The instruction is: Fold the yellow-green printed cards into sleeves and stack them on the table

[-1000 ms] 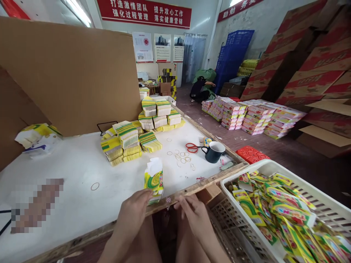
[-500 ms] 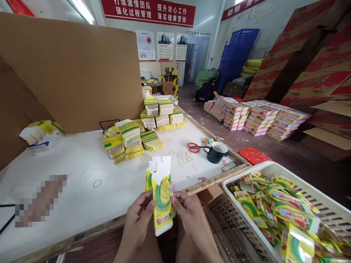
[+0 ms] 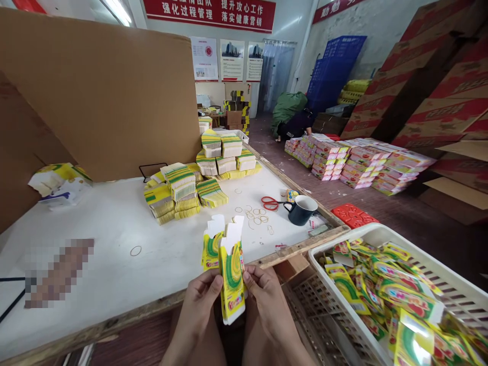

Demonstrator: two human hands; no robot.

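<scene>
Between my two hands, just past the table's front edge, is a small yellow and green carton (image 3: 232,277) with white flaps sticking up at its top. My left hand (image 3: 204,295) grips its left side, thumb across the front. My right hand (image 3: 265,292) pinches the right edge between thumb and fingers. Whether the carton is one piece or has another behind it, I cannot tell. Close behind it, another yellow carton (image 3: 211,249) with white flaps lies at the table edge, partly covered.
Bundled flat cartons (image 3: 179,185) are stacked on the white table (image 3: 95,274). Rubber bands (image 3: 257,216), red-handled scissors (image 3: 270,203) and a dark mug (image 3: 302,210) lie to the right. A white basket (image 3: 366,325) holds many cartons. A person (image 3: 299,124) crouches by stacked pink boxes (image 3: 328,157).
The held carton has moved slightly right and turned, showing more of its side edge. Both hands shifted right with it, and more of the carton behind now shows.
</scene>
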